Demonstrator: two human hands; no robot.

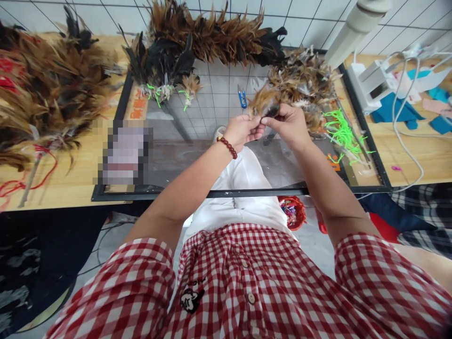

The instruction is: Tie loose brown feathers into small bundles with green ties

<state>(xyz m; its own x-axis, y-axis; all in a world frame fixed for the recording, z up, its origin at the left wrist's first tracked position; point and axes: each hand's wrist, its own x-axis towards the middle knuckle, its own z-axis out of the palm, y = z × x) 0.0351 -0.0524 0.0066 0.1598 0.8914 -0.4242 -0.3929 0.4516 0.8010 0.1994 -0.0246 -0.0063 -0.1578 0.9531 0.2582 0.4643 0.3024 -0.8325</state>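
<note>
My left hand [241,132] and my right hand [287,125] meet above a glass-topped table [197,160]. Together they pinch a small bunch of brown feathers [263,104], with the tips fanning up and left. A bead bracelet [227,146] circles my left wrist. Just behind my right hand lies a loose heap of brown and white feathers [303,77]. Blue snips [242,98] lie on the glass beyond my hands.
Tied feather bundles [165,61] lie at the back, and a large feather pile [45,89] is at the left. Green strings [341,129] lie at the right. A white lamp arm [353,28], cables and blue cloth pieces [391,110] occupy the right bench. A red bowl [293,212] sits below.
</note>
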